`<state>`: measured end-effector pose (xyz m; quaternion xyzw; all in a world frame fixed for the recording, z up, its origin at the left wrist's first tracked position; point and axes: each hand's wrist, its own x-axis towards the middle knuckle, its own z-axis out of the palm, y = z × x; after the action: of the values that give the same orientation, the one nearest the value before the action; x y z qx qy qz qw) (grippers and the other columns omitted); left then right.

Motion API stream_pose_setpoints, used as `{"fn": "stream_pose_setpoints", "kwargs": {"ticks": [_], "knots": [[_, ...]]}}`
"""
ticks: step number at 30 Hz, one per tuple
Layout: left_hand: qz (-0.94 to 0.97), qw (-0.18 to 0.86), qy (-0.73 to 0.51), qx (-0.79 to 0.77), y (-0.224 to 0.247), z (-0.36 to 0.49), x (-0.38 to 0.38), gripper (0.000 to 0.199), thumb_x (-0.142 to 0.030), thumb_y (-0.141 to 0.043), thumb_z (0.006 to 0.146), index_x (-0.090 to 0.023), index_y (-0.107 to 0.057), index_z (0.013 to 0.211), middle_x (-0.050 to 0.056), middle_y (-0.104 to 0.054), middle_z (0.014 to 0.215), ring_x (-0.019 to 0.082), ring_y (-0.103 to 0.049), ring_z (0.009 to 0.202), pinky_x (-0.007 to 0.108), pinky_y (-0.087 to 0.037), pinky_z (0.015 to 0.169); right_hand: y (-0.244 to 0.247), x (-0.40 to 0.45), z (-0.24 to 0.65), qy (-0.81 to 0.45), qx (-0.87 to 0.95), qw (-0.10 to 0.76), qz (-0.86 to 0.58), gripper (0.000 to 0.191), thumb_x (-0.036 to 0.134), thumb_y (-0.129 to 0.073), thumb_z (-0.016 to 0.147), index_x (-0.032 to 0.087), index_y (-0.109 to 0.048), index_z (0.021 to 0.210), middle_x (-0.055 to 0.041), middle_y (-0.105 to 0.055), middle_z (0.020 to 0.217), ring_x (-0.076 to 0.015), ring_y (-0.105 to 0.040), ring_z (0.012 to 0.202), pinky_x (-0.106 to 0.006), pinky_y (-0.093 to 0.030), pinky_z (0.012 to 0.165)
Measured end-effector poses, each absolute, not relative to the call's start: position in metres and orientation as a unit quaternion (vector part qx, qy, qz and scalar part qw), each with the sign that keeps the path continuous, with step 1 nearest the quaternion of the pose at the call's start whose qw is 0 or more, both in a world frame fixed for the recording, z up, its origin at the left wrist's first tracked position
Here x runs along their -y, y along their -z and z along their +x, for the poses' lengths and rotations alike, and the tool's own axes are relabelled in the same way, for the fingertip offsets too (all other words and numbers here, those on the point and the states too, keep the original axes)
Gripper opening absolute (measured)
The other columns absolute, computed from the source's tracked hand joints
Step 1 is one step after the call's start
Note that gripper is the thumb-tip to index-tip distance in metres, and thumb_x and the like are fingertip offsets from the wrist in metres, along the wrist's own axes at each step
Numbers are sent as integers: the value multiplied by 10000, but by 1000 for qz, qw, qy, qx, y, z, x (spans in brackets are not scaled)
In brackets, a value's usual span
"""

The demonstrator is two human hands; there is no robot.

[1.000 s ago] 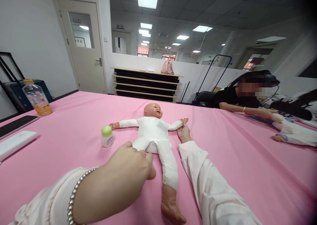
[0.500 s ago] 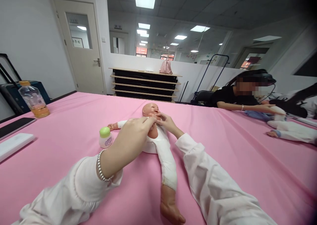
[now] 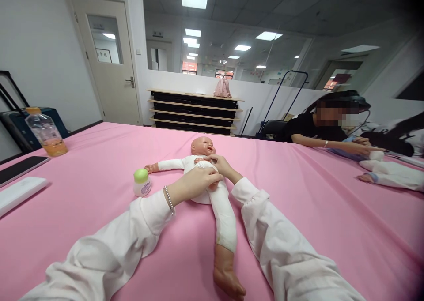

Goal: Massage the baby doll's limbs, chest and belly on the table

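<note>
We find the doll on its back on the pink cloth, its body padded white fabric, its bald head smooth and glossy. The left hand, wearing a beaded bracelet, is curled closed over one folded leg; the right hand has bent fingers gripping the arm folded across the chest. We note a rounded, green-capped jar near the outstretched arm.

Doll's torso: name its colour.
White; the torso shows best in the head view.
</note>
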<state>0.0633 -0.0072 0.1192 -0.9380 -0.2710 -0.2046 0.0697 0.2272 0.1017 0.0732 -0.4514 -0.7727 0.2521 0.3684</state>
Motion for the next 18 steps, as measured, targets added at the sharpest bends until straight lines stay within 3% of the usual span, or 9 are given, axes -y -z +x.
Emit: {"fn": "stream_pose_setpoints", "kwargs": {"ticks": [7, 14, 18], "knots": [[-939, 68, 194, 276, -116, 65, 0, 250, -75, -403, 843, -169, -569, 1005, 41, -591, 907, 145, -554, 760, 270, -421, 712, -60, -103, 227, -268, 753, 426, -424, 263, 280, -626, 669, 183, -668, 910, -35, -661, 938, -185, -595, 879, -317, -459, 802], [-936, 73, 198, 281, -121, 61, 9, 260, -86, -350, 869, -155, -542, 1031, 48, -576, 944, 156, -548, 829, 276, -412, 759, -35, -97, 230, -184, 694, 558, -416, 318, 312, -585, 728, 189, -603, 1021, -53, -621, 1022, -181, -555, 957, -333, -411, 888], [-931, 74, 198, 299, -136, 54, 16, 238, -80, -348, 859, -184, -547, 939, 14, -574, 882, 127, -526, 720, 262, -410, 709, -20, -104, 256, -194, 547, 678, -450, 397, 421, -511, 784, 162, -529, 1083, -86, -566, 1141, -171, -517, 1044, -342, -377, 938]]}}
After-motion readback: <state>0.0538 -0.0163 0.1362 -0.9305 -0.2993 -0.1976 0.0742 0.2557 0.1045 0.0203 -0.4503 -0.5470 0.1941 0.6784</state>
